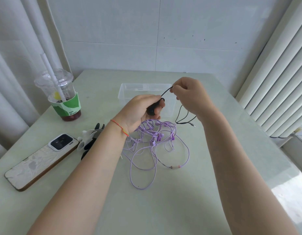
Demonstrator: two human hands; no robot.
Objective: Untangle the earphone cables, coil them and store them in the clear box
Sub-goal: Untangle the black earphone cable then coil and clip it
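Earphone cables are at two stages: nearest the viewer a purple earphone tangle (153, 146) lies loose on the pale tabletop (214, 167), its long loops spreading toward the front edge and its earbuds bunched at the far side, just below the hands. How many purple sets are knotted together I cannot tell; several earbuds show, so I judge more than one. Above that, the left hand (141, 111) is curled round a small dark bundle, apparently the coiled part of one black earphone cable (182, 119), while the right hand (189, 97) pinches the same cable between thumb and fingertips, holding a short stretch taut between the two hands. The rest of the black cable hangs from the right hand in a slack loop, and its plug end touches the tabletop. Beyond the hands sits one clear box (129, 90), open-topped, and nothing can be seen in it. So, by my reading, the black cable is free of the tangle and partly coiled, nothing is stored yet, and the purple tangle is untouched. To the left lie one phone (38, 163), a black-and-white object I cannot identify beside it, and farther back one plastic drink cup (62, 95) with a straw.
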